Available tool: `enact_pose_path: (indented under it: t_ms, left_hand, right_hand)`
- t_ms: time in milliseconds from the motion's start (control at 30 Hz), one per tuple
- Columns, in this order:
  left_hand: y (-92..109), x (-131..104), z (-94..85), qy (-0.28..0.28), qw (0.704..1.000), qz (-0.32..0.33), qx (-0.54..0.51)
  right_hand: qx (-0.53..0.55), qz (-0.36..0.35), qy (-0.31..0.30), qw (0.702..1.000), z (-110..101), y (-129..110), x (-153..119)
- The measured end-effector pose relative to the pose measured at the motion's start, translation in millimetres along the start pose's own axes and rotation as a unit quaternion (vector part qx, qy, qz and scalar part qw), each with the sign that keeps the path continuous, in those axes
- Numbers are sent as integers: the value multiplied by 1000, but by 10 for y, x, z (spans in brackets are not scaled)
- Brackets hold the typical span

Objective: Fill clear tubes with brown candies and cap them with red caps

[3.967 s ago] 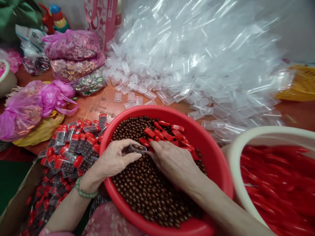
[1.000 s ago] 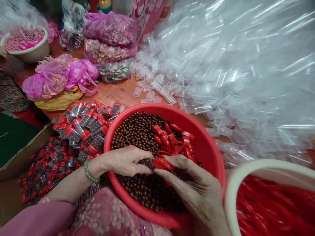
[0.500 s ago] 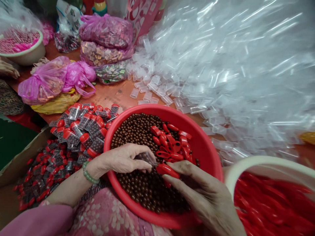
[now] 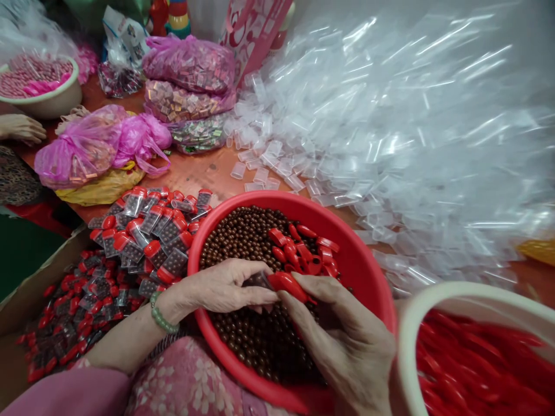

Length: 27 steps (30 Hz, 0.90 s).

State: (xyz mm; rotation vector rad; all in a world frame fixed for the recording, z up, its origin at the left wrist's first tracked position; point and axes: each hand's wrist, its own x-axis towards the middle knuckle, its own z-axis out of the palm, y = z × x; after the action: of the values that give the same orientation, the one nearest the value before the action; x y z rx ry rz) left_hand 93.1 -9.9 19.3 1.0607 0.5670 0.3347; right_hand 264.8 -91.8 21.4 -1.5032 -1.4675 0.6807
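Observation:
Above the red basin (image 4: 381, 289), my left hand (image 4: 225, 286) grips a clear plastic container (image 4: 258, 279) with dark beads in it. My right hand (image 4: 347, 323) pinches a red cap (image 4: 287, 284) between thumb and fingers. The cap is up against the container's open end; how far it sits on is hidden by the fingers. Under both hands lie brown round beads (image 4: 243, 231) that fill much of the basin. More red caps (image 4: 303, 254) rest on the beads at the basin's right side.
Capped, filled containers (image 4: 160, 231) pile up at the left, partly in a cardboard box (image 4: 43, 271). Empty clear containers (image 4: 390, 127) heap at the back right. A cream tub (image 4: 405, 346) of red caps stands right. Pink bags (image 4: 191, 63) and another person's hand (image 4: 21, 128) are at the left back.
My right hand has brought the red cap up and left against the container in my left hand. The view has shifted slightly, so the surroundings sit a little lower.

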Motion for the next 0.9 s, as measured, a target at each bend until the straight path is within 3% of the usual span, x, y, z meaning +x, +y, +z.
enact_pose_path:
  t_ms: [200,467,667,900]
  left_hand:
    - [-4,-11,-14,-33,999,25,25]
    - [51,-38,-29,-9,994,62,84]
    - [36,-35,-11,4,997,54,47]
    - [57,-42,5,-7,996,76,54]
  right_hand:
    - [-46,-63,-20,997,-53,-117,20]
    - [-108,-136,-11,985,-23,-129,90]
    - [-159,-152,8,975,31,-164,100]
    - [-115,-121,-11,986,48,-155,126]
